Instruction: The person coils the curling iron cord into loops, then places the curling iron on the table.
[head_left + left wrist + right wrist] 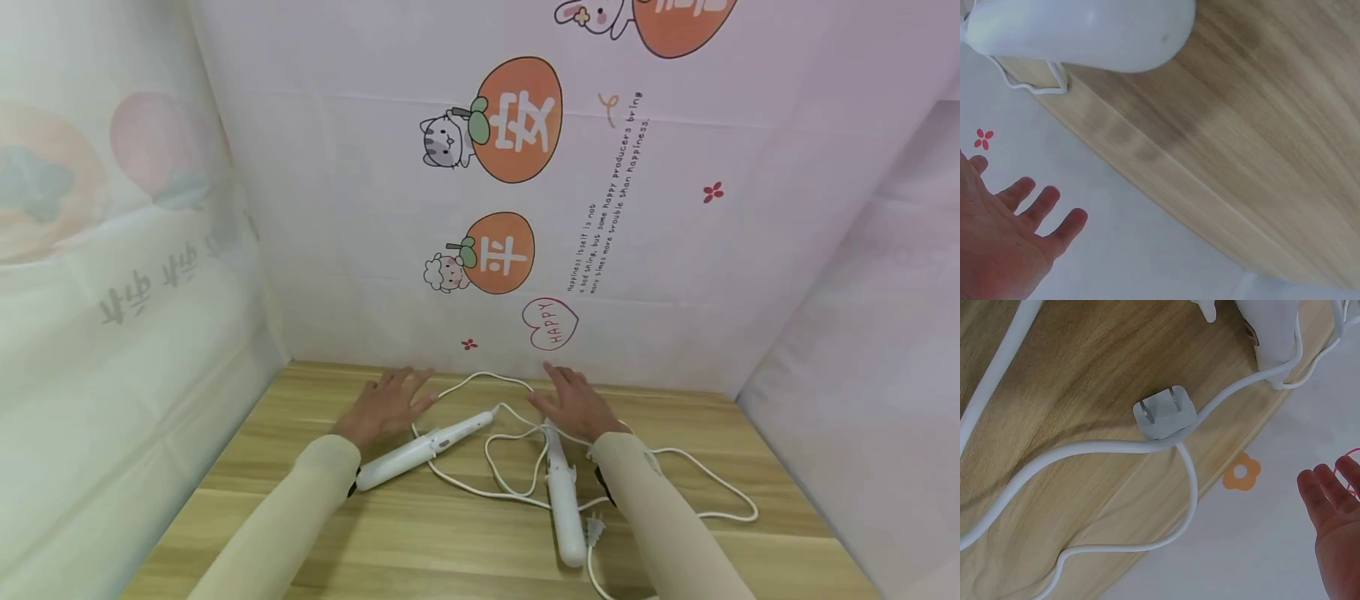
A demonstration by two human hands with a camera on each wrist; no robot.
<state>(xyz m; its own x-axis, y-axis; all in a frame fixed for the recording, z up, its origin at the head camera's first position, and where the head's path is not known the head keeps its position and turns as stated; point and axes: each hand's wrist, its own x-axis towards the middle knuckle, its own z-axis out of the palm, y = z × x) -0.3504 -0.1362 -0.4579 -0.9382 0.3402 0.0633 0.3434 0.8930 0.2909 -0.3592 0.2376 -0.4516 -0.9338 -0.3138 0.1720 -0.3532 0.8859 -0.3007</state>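
Two white corded hair styling irons lie on the wooden table. The left iron (427, 450) slants beside my left hand (386, 406), its rounded end near the wrist; that end fills the top of the left wrist view. The right iron (562, 500) points toward me, with its cord end just below my right hand (577, 406). Both hands hover near the table's far edge, fingers spread and palms holding nothing. In the right wrist view, a white two-pin plug (1165, 412) rests on the wood amid cord, with the right hand's fingers (1316, 497) at the right edge.
White cord (487, 493) loops between the irons and out to the right. Another plug (595, 531) lies beside the right iron. A printed white cloth (360, 250) hangs upright behind the table (435, 550), with more white cloth on both sides.
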